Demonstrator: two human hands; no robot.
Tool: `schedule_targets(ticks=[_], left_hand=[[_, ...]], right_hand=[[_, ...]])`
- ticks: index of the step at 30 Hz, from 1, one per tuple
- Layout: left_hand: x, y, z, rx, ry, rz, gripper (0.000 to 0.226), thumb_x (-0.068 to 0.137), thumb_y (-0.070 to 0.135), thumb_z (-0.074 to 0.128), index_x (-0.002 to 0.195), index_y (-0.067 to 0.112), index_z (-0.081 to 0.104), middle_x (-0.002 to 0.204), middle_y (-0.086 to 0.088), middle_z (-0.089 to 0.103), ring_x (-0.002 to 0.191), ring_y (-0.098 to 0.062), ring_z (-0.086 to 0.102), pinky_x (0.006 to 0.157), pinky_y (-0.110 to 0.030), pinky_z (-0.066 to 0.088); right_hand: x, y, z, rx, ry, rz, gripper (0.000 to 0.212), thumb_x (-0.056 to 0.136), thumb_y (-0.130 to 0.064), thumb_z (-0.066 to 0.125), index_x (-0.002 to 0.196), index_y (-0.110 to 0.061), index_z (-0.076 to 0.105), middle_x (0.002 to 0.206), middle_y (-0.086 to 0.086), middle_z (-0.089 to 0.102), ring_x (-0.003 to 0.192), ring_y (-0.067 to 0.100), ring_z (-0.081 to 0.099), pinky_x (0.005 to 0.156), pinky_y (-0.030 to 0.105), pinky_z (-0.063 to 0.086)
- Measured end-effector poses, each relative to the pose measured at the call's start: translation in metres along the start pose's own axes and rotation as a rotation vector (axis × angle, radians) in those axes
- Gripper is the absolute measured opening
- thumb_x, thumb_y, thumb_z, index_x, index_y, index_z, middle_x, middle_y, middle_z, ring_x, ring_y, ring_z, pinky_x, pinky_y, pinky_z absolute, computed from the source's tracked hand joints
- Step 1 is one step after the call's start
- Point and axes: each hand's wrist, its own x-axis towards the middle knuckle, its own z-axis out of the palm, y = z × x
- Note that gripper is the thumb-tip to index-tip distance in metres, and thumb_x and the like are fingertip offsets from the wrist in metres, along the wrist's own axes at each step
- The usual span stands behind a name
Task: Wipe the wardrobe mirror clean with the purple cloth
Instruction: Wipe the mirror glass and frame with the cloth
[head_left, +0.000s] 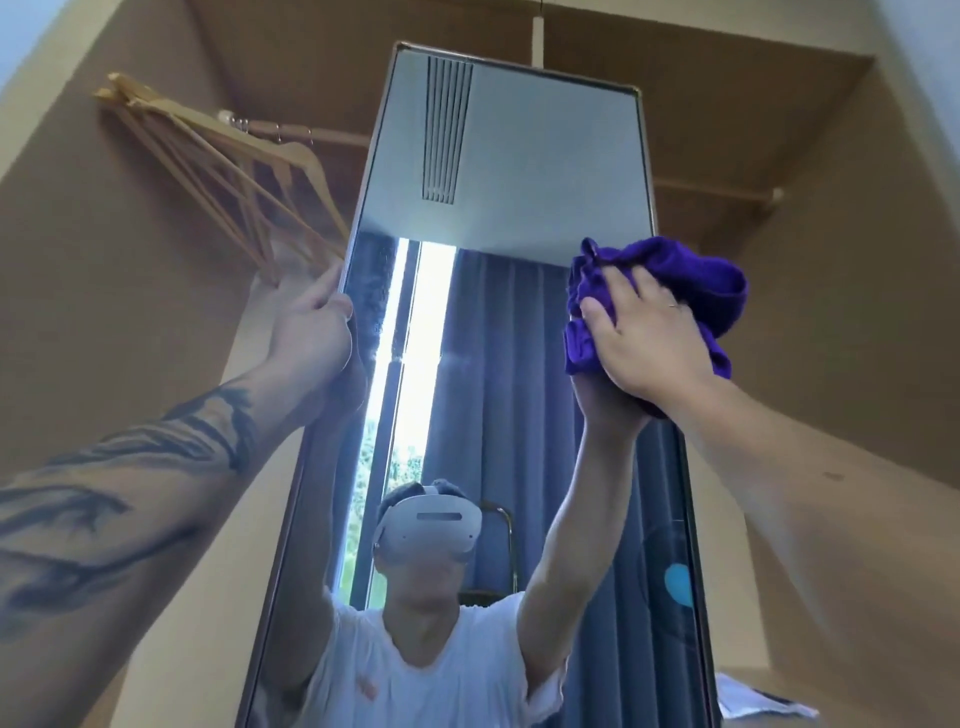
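Note:
A tall framed wardrobe mirror (509, 171) rises in front of me, seen from below. My right hand (649, 338) presses a bunched purple cloth (696, 280) flat against the glass near the mirror's right edge, at mid height, with the fingers spread over the cloth. My left hand (311, 332) grips the mirror's left frame edge at about the same height, fingers wrapped round it. The glass reflects a person in a white shirt, grey curtains and a bright window strip.
Several wooden hangers (223, 171) hang on a rail (717, 189) inside the brown wardrobe, just left of the mirror and above my left hand. The wardrobe's side walls close in on both sides. Something white (753, 701) lies at lower right.

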Motion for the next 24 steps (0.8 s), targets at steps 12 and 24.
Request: schedule_targets(ticks=[12, 24], left_hand=[[-0.017, -0.011, -0.012, -0.056, 0.002, 0.024, 0.049, 0.106, -0.006, 0.035, 0.145, 0.017, 0.055, 0.124, 0.029, 0.054, 0.087, 0.03, 0.051, 0.074, 0.01, 0.03], [-0.01, -0.022, -0.022, -0.037, -0.001, -0.02, 0.045, 0.106, -0.001, 0.042, 0.117, 0.034, 0.067, 0.113, 0.018, 0.068, 0.102, 0.008, 0.062, 0.101, -0.011, 0.045]], right_hand=[[-0.013, -0.113, 0.0, 0.105, -0.226, -0.157, 0.063, 0.103, -0.038, 0.037, 0.164, -0.035, 0.021, 0.174, -0.003, 0.013, 0.156, 0.033, 0.02, 0.122, 0.054, 0.029], [-0.006, -0.152, 0.005, 0.115, -0.298, -0.374, 0.06, 0.107, -0.049, 0.034, 0.164, -0.04, 0.018, 0.175, -0.011, 0.004, 0.156, 0.023, 0.027, 0.117, 0.05, 0.036]])
